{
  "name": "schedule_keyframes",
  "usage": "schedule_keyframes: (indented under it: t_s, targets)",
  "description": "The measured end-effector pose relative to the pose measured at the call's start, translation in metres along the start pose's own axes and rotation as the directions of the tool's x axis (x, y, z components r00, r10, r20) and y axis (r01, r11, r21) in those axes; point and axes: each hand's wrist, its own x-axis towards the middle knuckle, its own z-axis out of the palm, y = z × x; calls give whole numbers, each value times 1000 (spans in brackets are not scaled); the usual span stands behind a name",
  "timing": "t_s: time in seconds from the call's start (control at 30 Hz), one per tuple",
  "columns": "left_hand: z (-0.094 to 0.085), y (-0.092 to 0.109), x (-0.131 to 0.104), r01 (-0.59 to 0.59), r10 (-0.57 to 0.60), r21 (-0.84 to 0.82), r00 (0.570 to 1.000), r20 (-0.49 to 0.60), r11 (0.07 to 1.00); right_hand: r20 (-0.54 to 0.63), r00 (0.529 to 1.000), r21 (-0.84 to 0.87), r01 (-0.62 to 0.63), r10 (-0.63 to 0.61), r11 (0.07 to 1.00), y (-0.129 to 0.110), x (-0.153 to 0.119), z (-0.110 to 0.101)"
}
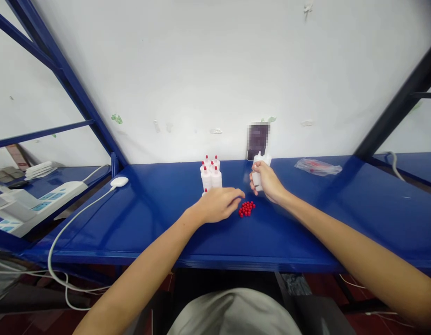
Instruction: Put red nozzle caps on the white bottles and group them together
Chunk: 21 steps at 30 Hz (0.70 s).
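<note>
My right hand [267,179] is wrapped round a white squeeze bottle [257,179]. Its lower part shows below the fingers. Just behind this hand are more white bottles [267,159] with pointed white nozzles and no red caps, partly hidden by the hand. A cluster of small red caps [246,209] lies on the blue table between my hands. My left hand [220,204] hovers palm down beside the caps, thumb and fingers apart, with nothing visible in it. Behind it stand several white bottles with red caps [211,177]; my left hand partly covers the nearest one.
A dark-screened phone or tablet [258,139] leans against the wall, its image blurred. To the right, a clear plastic bag [318,166] with something red inside lies on the blue table [159,209]. At left are a white charger [119,182] with its cable and a power strip [51,204].
</note>
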Motion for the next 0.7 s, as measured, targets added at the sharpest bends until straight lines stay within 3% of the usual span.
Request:
schedule_keyframes:
  t_s: [0.13, 0.33, 0.5, 0.7]
  targets:
    - [17, -1, 4, -7, 2, 51, 995, 99, 999, 53, 998, -88, -26, 31, 996, 2, -3, 1]
    - [16, -1, 7, -70, 37, 165, 980, 193, 984, 15, 1000, -76, -17, 18, 997, 3, -2, 0]
    - [20, -4, 9, -27, 2, 143, 986, 169, 989, -47, 998, -22, -32, 31, 999, -1, -1, 1]
    - [26, -13, 12, 72, -75, 63, 995, 61, 995, -66, 998, 13, -22, 22, 1000, -7, -1, 1]
